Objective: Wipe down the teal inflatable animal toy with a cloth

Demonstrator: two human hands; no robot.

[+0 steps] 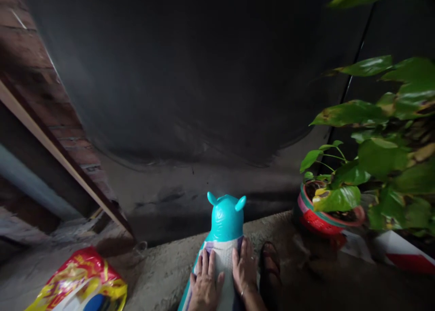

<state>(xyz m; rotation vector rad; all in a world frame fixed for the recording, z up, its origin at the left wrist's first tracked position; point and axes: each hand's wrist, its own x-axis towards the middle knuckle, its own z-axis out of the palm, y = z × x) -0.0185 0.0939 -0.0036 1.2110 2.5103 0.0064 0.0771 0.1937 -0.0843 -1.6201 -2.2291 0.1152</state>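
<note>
A turquoise, inflatable-looking animal toy [226, 218] with two ear-like knobs stands in the low middle of the head view. A white cloth with purple parts [224, 259] covers its back below the head. My left hand [205, 284] rests flat on the left part of the cloth, fingers spread. On the right side, my right hand [245, 268] also lies on the cloth, fingers stretched out toward the toy's head. Neither hand wraps round anything. The toy's lower body is cut off by the bottom edge.
A dark panel [204, 84] rises just beyond the toy. At right stands a potted plant, its red and green pot [319, 222] near a sandaled foot [270, 259]. A red and yellow plastic bag [90, 274] lies at lower left, near a brick wall [64, 107].
</note>
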